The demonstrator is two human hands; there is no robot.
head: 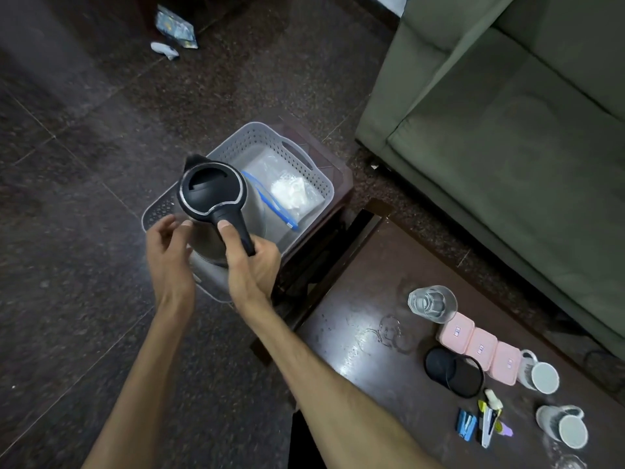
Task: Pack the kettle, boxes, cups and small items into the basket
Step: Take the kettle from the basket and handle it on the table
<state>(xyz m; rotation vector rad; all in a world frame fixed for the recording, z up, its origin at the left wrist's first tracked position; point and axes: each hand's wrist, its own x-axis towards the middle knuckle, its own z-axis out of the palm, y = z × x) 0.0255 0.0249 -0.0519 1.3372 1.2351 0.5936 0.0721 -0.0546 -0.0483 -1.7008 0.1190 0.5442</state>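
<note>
A steel kettle [216, 198] with a black lid hangs over the near end of the grey perforated basket [304, 164]. My right hand [248, 262] is wrapped around its black handle. My left hand [169, 245] rests its fingertips against the kettle's left side, fingers spread. A clear zip bag [291, 194] with white contents lies in the basket's far half. On the dark table [355, 299] stand three pink boxes [480, 350], two grey cups [541, 375] [563, 424], a glass tumbler [433, 304], the black kettle base [453, 370] and small clips and a stapler [480, 421].
The basket sits on a brown stool [334, 184] at the table's far corner. A green sofa [507, 130] fills the right side. A foil packet [176, 27] and a white object [164, 50] lie on the dark floor far left.
</note>
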